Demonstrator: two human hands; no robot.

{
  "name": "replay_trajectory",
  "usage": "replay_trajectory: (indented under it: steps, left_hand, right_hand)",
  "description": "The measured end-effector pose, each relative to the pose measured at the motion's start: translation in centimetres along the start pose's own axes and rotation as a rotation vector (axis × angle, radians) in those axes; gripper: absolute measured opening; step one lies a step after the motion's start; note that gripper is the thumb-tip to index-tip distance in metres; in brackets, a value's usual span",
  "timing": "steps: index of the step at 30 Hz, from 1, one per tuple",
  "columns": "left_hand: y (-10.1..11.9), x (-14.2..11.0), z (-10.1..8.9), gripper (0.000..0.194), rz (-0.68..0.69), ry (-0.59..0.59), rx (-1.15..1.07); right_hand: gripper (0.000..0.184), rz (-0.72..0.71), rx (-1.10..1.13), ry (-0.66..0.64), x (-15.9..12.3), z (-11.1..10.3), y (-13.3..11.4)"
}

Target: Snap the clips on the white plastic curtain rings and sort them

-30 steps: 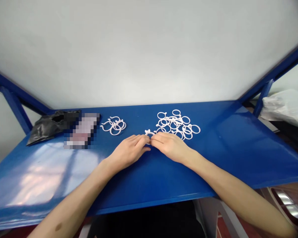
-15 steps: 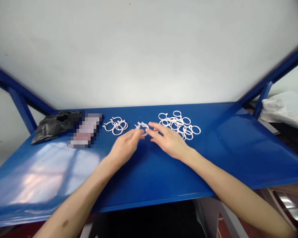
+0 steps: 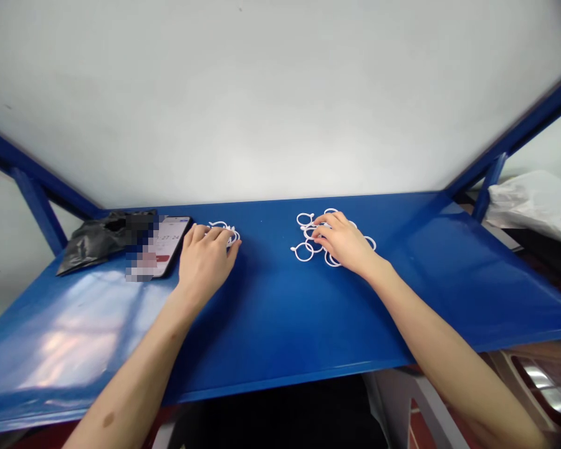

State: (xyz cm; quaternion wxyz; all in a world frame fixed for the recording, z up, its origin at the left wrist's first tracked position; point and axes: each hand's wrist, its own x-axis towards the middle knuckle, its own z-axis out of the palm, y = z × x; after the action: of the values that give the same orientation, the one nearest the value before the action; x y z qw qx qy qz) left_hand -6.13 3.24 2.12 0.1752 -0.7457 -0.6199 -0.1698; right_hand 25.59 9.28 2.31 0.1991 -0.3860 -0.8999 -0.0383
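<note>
Several white rings (image 3: 232, 233) lie just to the right of the phone (image 3: 171, 243), partly hidden by the left hand (image 3: 204, 257), which I see palm down with its fingers bent. It blocks my line to the fingertips, so I cannot tell whether its grip is clasping a ring or is loose. Farther right of the phone, well apart from those rings, I have a larger pile (image 3: 312, 247), many of its rings overlapping. The right hand (image 3: 342, 240) is over it, fingers bent down; I cannot tell whether its grip is pinching anything. The phone and both groups, 2 in all, rest on the blue desk (image 3: 271, 312). Just left of the phone I get a black bag (image 3: 93, 243), part of it pixelated. Far right of the phone is a whitish plastic bag (image 3: 533, 202).
</note>
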Motion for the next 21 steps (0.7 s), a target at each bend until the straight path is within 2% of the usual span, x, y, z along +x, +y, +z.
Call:
replay_trajectory:
  steps: [3, 6, 9, 12, 18, 21]
  left_hand:
    - [0.4, 0.1, 0.2, 0.027, 0.052, -0.010, -0.067]
    - [0.4, 0.2, 0.6, 0.025, 0.101, -0.043, -0.137]
    - [0.6, 0.1, 0.9, 0.023, 0.165, -0.057, -0.198]
    - [1.4, -0.1, 0.8, 0.022, 0.266, -0.049, -0.280]
    - [4.7, -1.1, -0.2, 0.016, 0.448, 0.008, -0.523]
    - [5.6, -1.6, -0.7, 0.013, 0.447, -0.063, -0.634]
  right_hand:
    - [0.013, -0.012, 0.049, -0.008, 0.1, -0.9, -1.1]
    - [0.011, -0.085, 0.093, -0.091, 0.0, -1.6, -2.5]
    - [0.008, -0.141, 0.078, -0.200, -0.1, -1.4, -3.4]
    - [0.009, -0.128, 0.048, -0.255, -0.2, -0.6, -3.8]
    - [0.014, -0.132, 0.088, -0.196, -0.2, 0.1, -5.9]
    - [0.020, -0.116, 0.147, -0.115, -0.4, 0.5, -7.6]
